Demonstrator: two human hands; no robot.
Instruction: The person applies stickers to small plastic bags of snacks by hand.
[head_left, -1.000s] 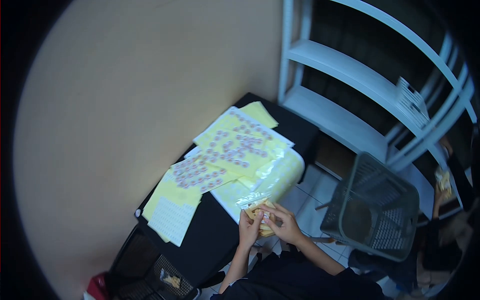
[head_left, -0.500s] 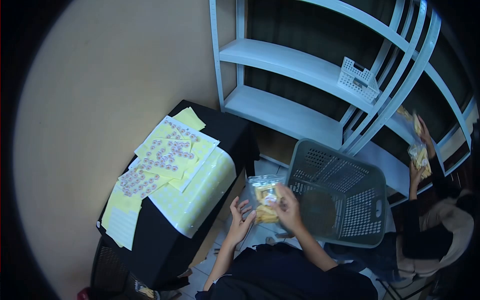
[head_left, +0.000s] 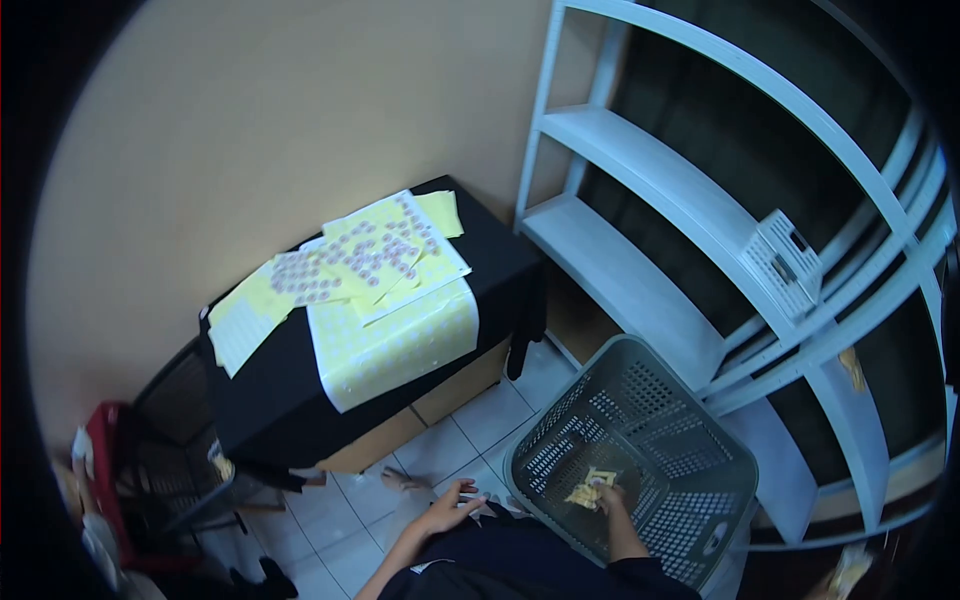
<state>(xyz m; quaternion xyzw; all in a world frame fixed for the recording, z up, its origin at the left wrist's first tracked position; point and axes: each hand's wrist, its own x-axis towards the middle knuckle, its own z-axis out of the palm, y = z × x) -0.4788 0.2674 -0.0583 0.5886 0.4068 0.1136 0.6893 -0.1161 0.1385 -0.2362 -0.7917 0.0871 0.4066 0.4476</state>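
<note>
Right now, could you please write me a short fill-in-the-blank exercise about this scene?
1. The right hand holds the snack bag inside the grey ____.
2. The left hand is ____, holding nothing.
3. The yellow sticker sheets lie on the ____ table.

Missing words: basket; open; black

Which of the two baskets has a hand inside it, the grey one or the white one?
The grey basket on the floor; the right hand reaches inside. The white basket sits on the shelf.
</note>
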